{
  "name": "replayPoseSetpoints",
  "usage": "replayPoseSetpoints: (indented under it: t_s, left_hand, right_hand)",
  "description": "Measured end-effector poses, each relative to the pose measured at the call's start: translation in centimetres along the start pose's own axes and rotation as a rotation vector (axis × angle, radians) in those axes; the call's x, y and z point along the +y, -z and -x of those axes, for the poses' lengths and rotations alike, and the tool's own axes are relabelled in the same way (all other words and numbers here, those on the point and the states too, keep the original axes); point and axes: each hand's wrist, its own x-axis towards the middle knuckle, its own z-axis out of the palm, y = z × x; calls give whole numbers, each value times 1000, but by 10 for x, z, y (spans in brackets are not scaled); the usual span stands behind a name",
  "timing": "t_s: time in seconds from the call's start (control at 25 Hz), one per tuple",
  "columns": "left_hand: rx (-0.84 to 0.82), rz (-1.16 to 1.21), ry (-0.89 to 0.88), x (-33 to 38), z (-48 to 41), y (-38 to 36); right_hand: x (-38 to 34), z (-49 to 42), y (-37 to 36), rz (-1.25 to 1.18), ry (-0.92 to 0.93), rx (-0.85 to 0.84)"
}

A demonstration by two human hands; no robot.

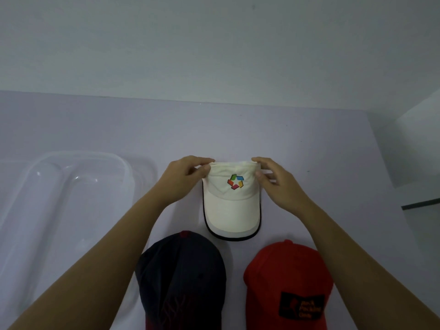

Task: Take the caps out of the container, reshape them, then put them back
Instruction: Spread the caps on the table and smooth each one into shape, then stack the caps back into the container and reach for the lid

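Note:
A white cap (232,206) with a multicoloured star logo and a black-edged brim lies on the table (297,139), brim pointing toward me. My left hand (188,177) pinches the left side of its crown. My right hand (276,179) pinches the right side. Nearer to me sit a dark navy cap (183,277) at the left and a red cap (288,282) with a black patch at the right. A clear plastic container (59,210) stands empty at the left.
The container's clear lid (145,172) lies under or behind it. A pale wall runs along the table's far edge. A white block (419,148) stands at the right edge of the table.

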Motion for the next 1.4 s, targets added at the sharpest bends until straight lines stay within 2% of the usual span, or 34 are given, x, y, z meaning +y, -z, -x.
replayPoseSetpoints:
  t_s: [0.12, 0.32, 0.48, 0.6, 0.76, 1.0, 1.12, 1.28, 1.4]
  left_hand:
    - [38, -36, 45, 4, -1, 1]
    - [72, -82, 62, 18, 4, 6]
    - [217, -32, 167, 34, 35, 19]
    - [283, 33, 247, 37, 87, 20]
    - [401, 131, 342, 31, 172, -4]
    - [336, 152, 421, -7, 218, -52]
    - [299, 357, 474, -18, 218, -57]
    - [262, 584, 552, -26, 218, -50]
    - [196, 714, 566, -29, 221, -48]
  right_hand:
    - [-1, 1, 0, -2, 19, 48]
    - [-1, 3, 6, 83, 4, 29]
    - [-25, 31, 0, 173, 51, 202]
    - [-65, 86, -30, -26, 49, 227]
    - [-97, 163, -99, -291, -98, 74]
    - [-73, 169, -150, -249, -265, 51]
    - [-60, 167, -160, -234, -307, 37]
    - [-48, 161, -154, -432, -375, -62]
    - [-48, 160, -150, -469, -373, -89]
